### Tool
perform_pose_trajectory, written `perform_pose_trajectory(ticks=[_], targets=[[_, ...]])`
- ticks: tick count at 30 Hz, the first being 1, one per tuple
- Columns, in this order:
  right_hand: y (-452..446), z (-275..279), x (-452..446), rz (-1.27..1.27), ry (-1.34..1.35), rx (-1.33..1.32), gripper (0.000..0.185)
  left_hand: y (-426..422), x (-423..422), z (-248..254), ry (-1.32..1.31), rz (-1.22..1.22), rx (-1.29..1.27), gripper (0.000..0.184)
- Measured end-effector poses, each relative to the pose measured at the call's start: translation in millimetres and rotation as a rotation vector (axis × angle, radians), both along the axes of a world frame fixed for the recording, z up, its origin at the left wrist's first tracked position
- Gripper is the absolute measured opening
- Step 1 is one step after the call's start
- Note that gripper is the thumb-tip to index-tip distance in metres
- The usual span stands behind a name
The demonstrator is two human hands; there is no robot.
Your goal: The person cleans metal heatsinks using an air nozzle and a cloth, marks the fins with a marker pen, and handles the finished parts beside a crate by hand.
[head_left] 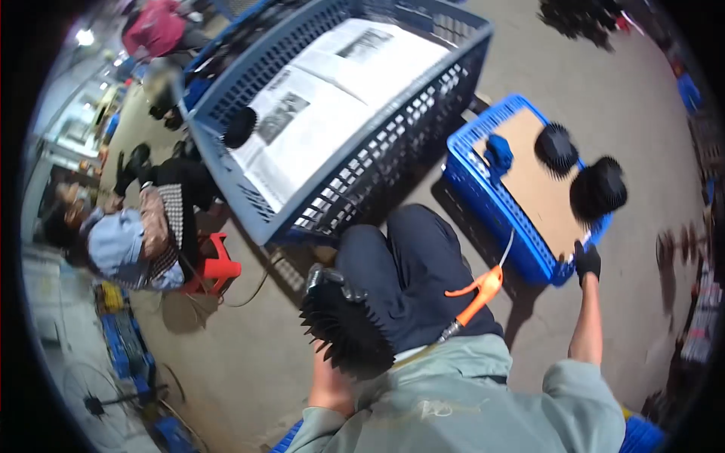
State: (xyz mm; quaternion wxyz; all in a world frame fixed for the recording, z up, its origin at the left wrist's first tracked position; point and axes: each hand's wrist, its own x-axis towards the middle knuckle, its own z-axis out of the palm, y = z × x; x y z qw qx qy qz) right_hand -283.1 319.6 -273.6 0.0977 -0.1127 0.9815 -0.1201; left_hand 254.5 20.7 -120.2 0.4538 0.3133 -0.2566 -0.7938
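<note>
My left hand [332,282], in a dark glove, is closed on the edge of a black finned part [343,328] beside my lap. On the right, my right hand [587,261], also in a black glove, is at the near corner of the blue crate [495,219]; its fingers are too small to make out. Two black finned parts [556,149] [600,189] and a blue crumpled item [498,155] rest on the crate's cardboard [532,189]. An orange air gun [477,298] lies against my thigh.
A large grey-blue crate [393,136] ahead holds newspaper [332,90] and one black finned part [240,127]. At the left, a person [121,238] sits by a red stool [219,264]. Another person [155,30] is at the upper left. A hose runs from the air gun.
</note>
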Motion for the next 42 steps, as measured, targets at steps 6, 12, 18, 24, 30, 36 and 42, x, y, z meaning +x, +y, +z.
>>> perform_pose_trajectory(ticks=[6, 12, 18, 24, 30, 36, 42], targets=[[-106, 134, 145, 0.291, -0.092, -0.726, 0.040, -9, 4, -18, 0.241, 0.066, 0.127, 0.040], [-159, 224, 292, 1.241, -0.716, -0.731, 0.088, -21, 16, -26, 0.361, 0.129, 0.118, 0.041], [-199, 216, 366, 1.420, -0.445, -0.903, 0.082, -14, 30, 0, 0.494, 0.196, 0.060, 0.046], [-220, 196, 382, 0.964, -0.913, -1.162, 0.049, -1, 32, 48, 0.033, 0.150, -0.060, 0.042], [-222, 204, 357, 0.698, -1.270, -0.989, 0.030, 14, 52, 4, -0.236, 0.126, -0.256, 0.044], [-218, 156, 338, 1.430, -0.137, -1.100, 0.044, 19, 40, 33, 0.374, 0.091, -0.022, 0.048], [-222, 134, 339, 1.185, -0.458, -1.100, 0.048, 36, 34, 17, 0.473, 0.058, 0.087, 0.051]])
